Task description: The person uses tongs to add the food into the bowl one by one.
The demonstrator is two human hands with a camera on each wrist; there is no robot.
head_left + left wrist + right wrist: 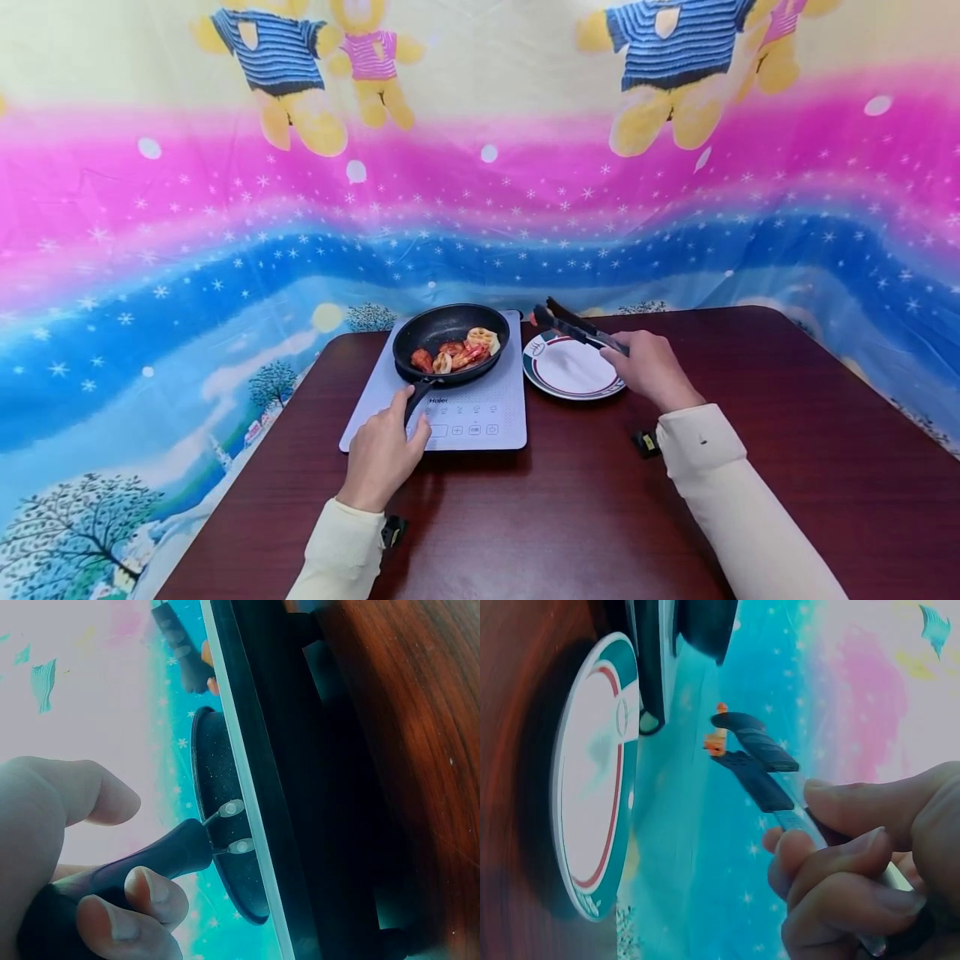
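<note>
My left hand (385,446) grips the handle (169,851) of a black frying pan (444,323), which sits on a white induction cooktop (498,392). Inside the pan lie lotus root slices (482,337) and several reddish pieces of food (422,360). To the right, my right hand (654,367) holds black-tipped tongs (573,326) above a white plate (562,367) with a green and red rim. A small orange-red piece of food (716,741) is pinched between the tong tips. The plate's white middle bears no food in the right wrist view.
The dark reddish-brown wooden table (555,517) carries everything. Behind it and to the sides hangs a printed cloth (480,192) with bears and snowflakes. The cooktop's near edge shows touch buttons. Each wrist wears a small black device (646,443).
</note>
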